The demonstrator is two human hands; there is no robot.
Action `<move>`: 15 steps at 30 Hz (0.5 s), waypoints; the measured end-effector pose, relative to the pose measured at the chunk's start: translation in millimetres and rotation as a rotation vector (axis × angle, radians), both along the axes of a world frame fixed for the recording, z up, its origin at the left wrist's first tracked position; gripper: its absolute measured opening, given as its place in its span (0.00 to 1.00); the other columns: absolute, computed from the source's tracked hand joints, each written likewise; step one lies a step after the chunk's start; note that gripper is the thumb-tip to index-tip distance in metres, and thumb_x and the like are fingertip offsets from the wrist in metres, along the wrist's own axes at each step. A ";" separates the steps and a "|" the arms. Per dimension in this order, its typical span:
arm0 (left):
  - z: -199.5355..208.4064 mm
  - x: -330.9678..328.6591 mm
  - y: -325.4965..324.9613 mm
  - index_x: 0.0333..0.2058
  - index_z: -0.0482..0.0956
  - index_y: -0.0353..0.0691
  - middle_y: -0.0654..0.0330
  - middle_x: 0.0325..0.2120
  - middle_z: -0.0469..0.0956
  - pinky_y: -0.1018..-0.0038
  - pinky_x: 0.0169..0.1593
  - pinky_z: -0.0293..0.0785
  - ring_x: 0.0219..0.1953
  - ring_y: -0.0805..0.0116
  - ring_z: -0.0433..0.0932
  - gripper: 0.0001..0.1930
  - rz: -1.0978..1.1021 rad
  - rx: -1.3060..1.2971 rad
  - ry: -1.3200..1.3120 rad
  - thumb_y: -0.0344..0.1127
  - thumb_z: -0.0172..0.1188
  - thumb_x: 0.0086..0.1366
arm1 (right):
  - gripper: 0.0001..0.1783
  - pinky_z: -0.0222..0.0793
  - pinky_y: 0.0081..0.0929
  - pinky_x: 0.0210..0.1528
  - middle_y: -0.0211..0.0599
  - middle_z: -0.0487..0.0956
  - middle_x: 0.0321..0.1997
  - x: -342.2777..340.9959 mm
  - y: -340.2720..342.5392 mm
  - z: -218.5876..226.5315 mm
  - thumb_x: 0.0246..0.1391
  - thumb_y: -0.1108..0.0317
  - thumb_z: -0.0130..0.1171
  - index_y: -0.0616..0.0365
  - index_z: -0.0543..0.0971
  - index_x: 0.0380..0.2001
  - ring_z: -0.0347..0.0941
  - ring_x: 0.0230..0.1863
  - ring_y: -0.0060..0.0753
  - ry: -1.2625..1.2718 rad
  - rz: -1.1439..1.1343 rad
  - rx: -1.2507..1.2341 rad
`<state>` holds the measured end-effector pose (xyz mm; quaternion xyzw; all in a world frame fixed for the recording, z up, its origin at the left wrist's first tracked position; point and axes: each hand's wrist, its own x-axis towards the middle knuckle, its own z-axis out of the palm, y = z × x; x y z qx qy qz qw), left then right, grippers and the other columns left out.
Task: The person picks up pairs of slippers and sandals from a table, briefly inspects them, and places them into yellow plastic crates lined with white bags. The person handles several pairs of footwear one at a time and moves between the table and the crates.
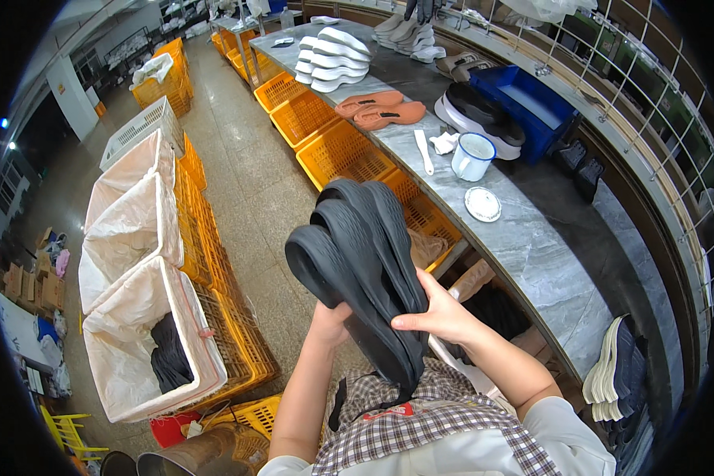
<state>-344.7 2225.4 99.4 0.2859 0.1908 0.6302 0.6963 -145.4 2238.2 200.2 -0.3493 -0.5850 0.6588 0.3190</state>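
A bundle of black shoe soles is held up in front of my body, several soles pressed side by side. My left hand grips the bundle from its left side, the fingers mostly hidden behind it. On the other side my right hand clasps it, thumb lying across the soles' edges. The bundle's lower end hangs close to my checked apron.
To the right runs a grey marble-look table with white soles, orange soles, an enamel mug, a lid and a blue bin. Lined yellow crates stand left; more yellow crates sit under the table.
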 end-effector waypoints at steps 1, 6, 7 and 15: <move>0.5 -3.2 0.8 0.55 0.63 0.35 0.58 0.51 0.70 0.65 0.52 0.72 0.51 0.62 0.72 0.33 0.002 -0.067 0.087 0.34 0.68 0.52 | 0.58 0.47 0.32 0.65 0.48 0.56 0.64 1.7 1.6 1.2 0.37 0.60 0.73 0.69 0.47 0.63 0.52 0.65 0.37 -0.019 0.026 0.013; -2.6 -8.6 7.0 0.55 0.64 0.36 0.58 0.52 0.68 0.66 0.54 0.66 0.52 0.63 0.68 0.34 0.043 -0.004 0.311 0.24 0.66 0.48 | 0.60 0.45 0.33 0.67 0.50 0.53 0.65 10.3 -1.4 -1.8 0.35 0.61 0.74 0.66 0.46 0.64 0.49 0.66 0.39 -0.180 0.067 0.228; -3.2 -9.5 8.7 0.55 0.64 0.36 0.58 0.53 0.68 0.66 0.55 0.65 0.53 0.63 0.68 0.33 0.047 -0.009 0.335 0.24 0.66 0.49 | 0.60 0.43 0.33 0.67 0.50 0.52 0.66 10.6 -2.9 -5.0 0.35 0.61 0.74 0.66 0.46 0.64 0.48 0.67 0.39 -0.176 0.050 0.244; -0.4 -13.4 10.1 0.57 0.62 0.35 0.56 0.56 0.64 0.67 0.59 0.61 0.56 0.63 0.64 0.27 0.026 0.129 0.635 0.35 0.58 0.60 | 0.59 0.42 0.35 0.67 0.52 0.50 0.65 16.8 -6.7 -33.9 0.35 0.57 0.74 0.66 0.48 0.63 0.45 0.68 0.44 -0.251 0.047 0.409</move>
